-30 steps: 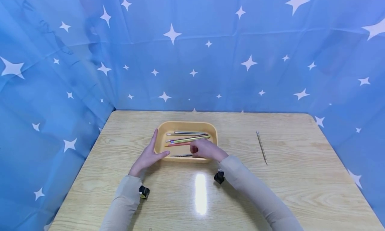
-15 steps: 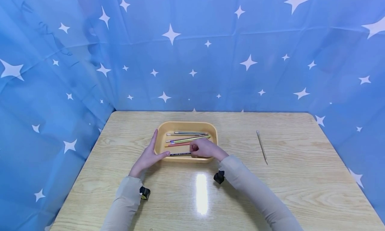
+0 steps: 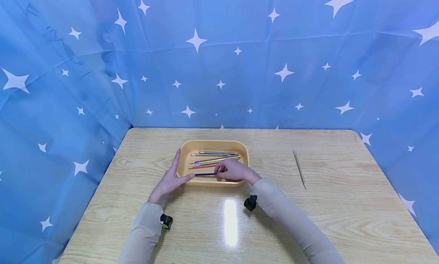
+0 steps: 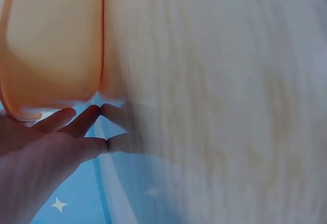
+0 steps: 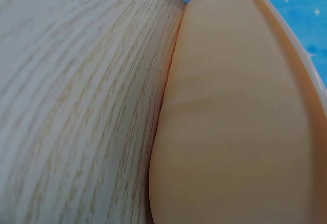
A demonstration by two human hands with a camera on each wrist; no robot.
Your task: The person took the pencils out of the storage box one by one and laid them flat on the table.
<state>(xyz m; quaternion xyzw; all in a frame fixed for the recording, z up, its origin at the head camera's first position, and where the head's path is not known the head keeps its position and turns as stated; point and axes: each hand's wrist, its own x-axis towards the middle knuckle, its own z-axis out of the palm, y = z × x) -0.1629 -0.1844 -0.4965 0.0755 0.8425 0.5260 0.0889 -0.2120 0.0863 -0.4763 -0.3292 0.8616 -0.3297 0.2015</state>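
Note:
In the head view, a yellow-orange plastic tray (image 3: 212, 183) holds several pencils (image 3: 214, 161) in mixed colours, lying roughly lengthwise. My right hand (image 3: 233, 170) reaches over the tray's front right side and pinches a dark pencil (image 3: 205, 174) near the front wall; the pencil's right end is hidden by the fingers. My left hand (image 3: 169, 183) rests at the tray's left end, its fingers straight along the outer wall and its thumb over the front left corner. The left wrist view shows those fingers (image 4: 82, 123) stretched beneath the tray's end. The right wrist view shows mainly the tray's outer wall (image 5: 230, 112).
A single gold-coloured pencil (image 3: 299, 169) lies on the wood-grain table (image 3: 343, 203) to the right of the tray. A blue curtain (image 3: 240, 73) with white stars hangs behind the table and at its sides. Glare lies on the tabletop before the tray.
The dark pencil has risen slightly and moved away from the tray's front wall with my right hand's fingers. My left hand stays at the tray's left end.

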